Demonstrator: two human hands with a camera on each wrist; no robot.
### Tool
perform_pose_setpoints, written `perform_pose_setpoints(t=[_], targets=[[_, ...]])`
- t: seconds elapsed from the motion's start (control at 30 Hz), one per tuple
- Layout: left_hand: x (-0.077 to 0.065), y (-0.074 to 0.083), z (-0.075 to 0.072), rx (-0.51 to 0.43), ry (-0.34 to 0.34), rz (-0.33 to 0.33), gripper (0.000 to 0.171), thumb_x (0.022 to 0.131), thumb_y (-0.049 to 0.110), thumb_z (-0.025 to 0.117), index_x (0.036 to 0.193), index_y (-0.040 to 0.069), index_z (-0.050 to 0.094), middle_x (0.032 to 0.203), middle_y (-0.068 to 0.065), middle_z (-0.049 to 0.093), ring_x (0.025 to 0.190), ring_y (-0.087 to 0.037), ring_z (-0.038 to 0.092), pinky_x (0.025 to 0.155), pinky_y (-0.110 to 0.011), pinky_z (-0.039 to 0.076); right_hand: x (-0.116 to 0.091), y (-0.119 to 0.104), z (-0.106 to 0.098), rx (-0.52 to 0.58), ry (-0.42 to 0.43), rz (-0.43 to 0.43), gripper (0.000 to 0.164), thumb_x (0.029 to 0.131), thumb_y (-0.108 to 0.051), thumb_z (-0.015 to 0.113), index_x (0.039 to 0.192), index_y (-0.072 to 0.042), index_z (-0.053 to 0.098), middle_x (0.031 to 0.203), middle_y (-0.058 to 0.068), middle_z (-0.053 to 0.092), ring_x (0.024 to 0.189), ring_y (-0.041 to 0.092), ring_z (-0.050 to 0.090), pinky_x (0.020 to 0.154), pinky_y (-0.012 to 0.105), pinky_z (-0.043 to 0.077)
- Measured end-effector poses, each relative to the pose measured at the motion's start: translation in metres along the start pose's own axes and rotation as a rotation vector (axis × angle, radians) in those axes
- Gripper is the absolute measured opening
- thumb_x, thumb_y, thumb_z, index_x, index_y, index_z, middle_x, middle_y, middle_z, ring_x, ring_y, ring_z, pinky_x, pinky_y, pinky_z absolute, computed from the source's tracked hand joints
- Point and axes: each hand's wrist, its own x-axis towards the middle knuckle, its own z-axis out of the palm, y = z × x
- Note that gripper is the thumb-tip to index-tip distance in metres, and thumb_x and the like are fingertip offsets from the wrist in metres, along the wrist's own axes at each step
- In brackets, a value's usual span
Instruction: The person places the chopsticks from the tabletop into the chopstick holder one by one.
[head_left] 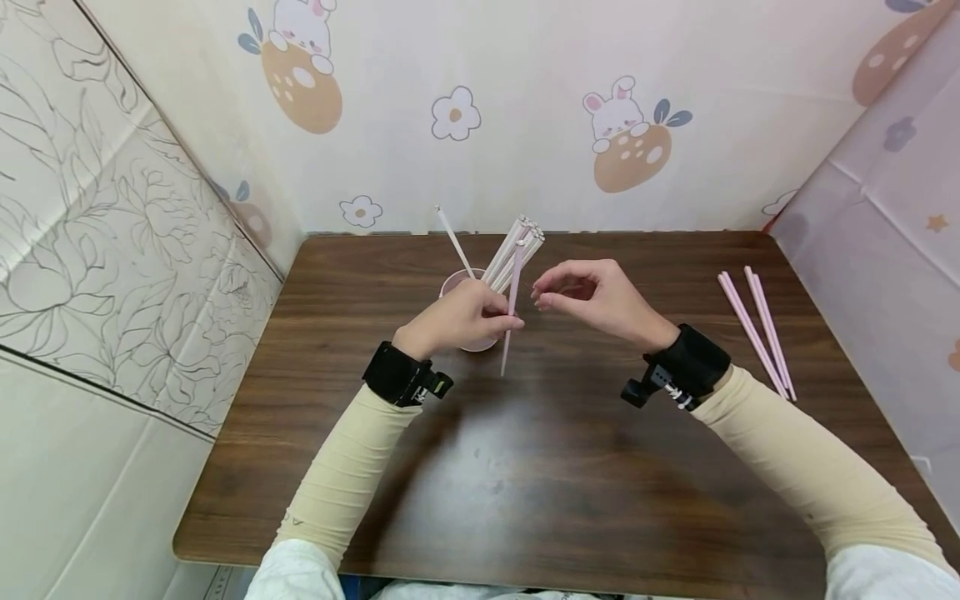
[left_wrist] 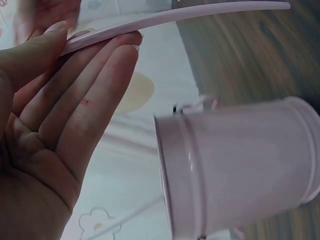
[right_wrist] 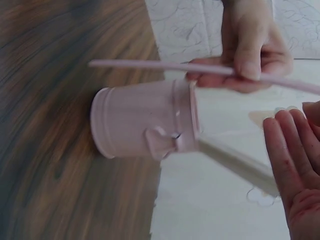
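Note:
My left hand (head_left: 472, 312) pinches a slim pale-pink chopstick (head_left: 506, 354) between thumb and fingers, in front of a pink metal bucket (left_wrist: 245, 165). The chopstick stands nearly upright, its lower end tapering. To its right, my right hand (head_left: 600, 296) hovers with loosely curved fingers and holds nothing. Out of the bucket a bundle of pale chopsticks (head_left: 510, 254) leans right, and a single chopstick (head_left: 455, 242) leans left. The left hand hides much of the bucket in the head view; in the right wrist view its side handle shows.
Two pairs of pink chopsticks, a left pair (head_left: 753, 335) and a right pair (head_left: 771, 333), lie at the right of the brown wooden table (head_left: 480, 500). A patterned cloth (head_left: 525, 150) hangs behind the table's back edge, with panels at both sides.

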Motion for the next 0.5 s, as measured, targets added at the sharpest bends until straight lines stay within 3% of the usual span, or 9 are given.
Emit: perform_pose_setpoints(t=[0.13, 0.27, 0.4, 0.5], targets=[[-0.005, -0.002, -0.017, -0.028, 0.012, -0.043, 0.020, 0.097, 0.017, 0.072, 0.080, 0.008, 0.077, 0.069, -0.001, 0.070, 0.064, -0.010, 0.063, 0.061, -0.018, 0.049, -0.009, 0.011, -0.008, -0.031, -0.015, 0.033, 0.018, 0.095, -0.011, 0.075, 0.112, -0.014, 0.075, 0.107, 0.005, 0.077, 0.095, 0.013, 0.074, 0.082, 0.023, 0.061], [-0.013, 0.004, -0.052, -0.067, 0.033, -0.113, 0.015, 0.098, 0.018, 0.071, 0.092, 0.009, 0.081, 0.077, -0.002, 0.076, 0.067, -0.015, 0.068, 0.061, -0.021, 0.053, -0.020, 0.020, -0.020, -0.046, 0.007, 0.051, 0.017, 0.095, -0.010, 0.074, 0.112, -0.014, 0.075, 0.108, 0.005, 0.076, 0.096, 0.013, 0.075, 0.082, 0.022, 0.060], [-0.027, 0.011, -0.094, -0.085, 0.151, -0.157, 0.014, 0.098, 0.019, 0.071, 0.095, 0.010, 0.082, 0.083, -0.005, 0.078, 0.070, -0.010, 0.071, 0.066, -0.023, 0.058, -0.034, 0.028, -0.034, -0.054, 0.037, 0.076, 0.019, 0.096, -0.006, 0.071, 0.115, -0.008, 0.074, 0.110, 0.009, 0.076, 0.097, 0.014, 0.075, 0.083, 0.022, 0.060], [-0.030, 0.007, -0.113, -0.131, 0.286, -0.168, 0.014, 0.098, 0.013, 0.071, 0.099, 0.002, 0.081, 0.093, -0.015, 0.080, 0.075, -0.006, 0.074, 0.074, -0.025, 0.062, -0.044, 0.034, -0.045, -0.060, 0.058, 0.102, 0.020, 0.097, -0.005, 0.069, 0.117, -0.006, 0.072, 0.111, 0.009, 0.075, 0.098, 0.015, 0.075, 0.084, 0.023, 0.060]])
